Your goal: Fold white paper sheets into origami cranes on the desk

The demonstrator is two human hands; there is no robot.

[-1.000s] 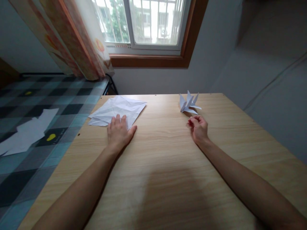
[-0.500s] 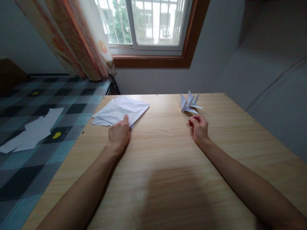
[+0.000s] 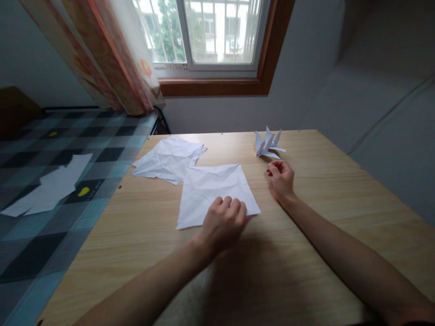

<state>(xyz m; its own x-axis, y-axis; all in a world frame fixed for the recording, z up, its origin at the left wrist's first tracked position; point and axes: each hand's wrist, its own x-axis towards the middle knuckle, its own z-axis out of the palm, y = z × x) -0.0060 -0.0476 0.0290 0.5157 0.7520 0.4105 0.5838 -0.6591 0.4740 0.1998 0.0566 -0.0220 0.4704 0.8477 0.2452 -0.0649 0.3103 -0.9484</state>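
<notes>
A creased white paper sheet (image 3: 212,188) lies flat in the middle of the wooden table (image 3: 306,253). My left hand (image 3: 224,222) rests on its near edge with fingers curled, pinching the sheet. My right hand (image 3: 280,179) lies on the table to the right of the sheet, fingers loosely curled with nothing in them. Just beyond my right hand stands a folded white paper crane (image 3: 268,145). A pile of creased white sheets (image 3: 167,159) stays at the table's far left.
A bed with a checked blue cover (image 3: 41,226) adjoins the table's left edge, with loose white paper (image 3: 50,185) on it. A window (image 3: 207,31) and patterned curtain (image 3: 102,50) stand behind. A grey wall runs along the right.
My left hand took one sheet from the pile at the far left and dragged it right and nearer, to the table's middle. My right hand and the crane stayed put.
</notes>
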